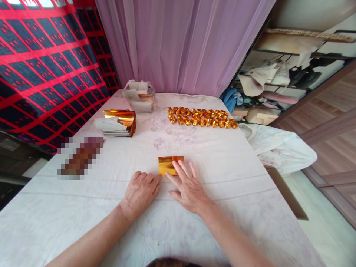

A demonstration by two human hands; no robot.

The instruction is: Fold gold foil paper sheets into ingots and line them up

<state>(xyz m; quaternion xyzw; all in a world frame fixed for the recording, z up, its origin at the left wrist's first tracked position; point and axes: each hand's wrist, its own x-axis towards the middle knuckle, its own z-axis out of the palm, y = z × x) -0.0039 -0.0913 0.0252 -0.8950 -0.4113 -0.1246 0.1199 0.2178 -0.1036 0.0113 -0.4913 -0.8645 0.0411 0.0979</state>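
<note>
A small rectangle of gold foil paper (166, 165) lies flat on the cloth-covered table in front of me. My left hand (142, 191) is curled, with its index finger and thumb together at the paper's near left corner. Spread over the right part of the same sheet is my right hand (187, 184), open, its fingertips resting on the foil and its thumb on the cloth. Beyond them, a stack of foil sheets (121, 122) with pale backs sits at the left. Several folded gold foil pieces (201, 117) stand in rows at the far right.
A clear plastic bag (139, 97) of papers stands at the table's back left. Left of my hands lies a blurred-out item (80, 157). A purple curtain (178, 44) hangs behind the table (222, 207). On the right are a shelf of shoes and a white bag (283, 148).
</note>
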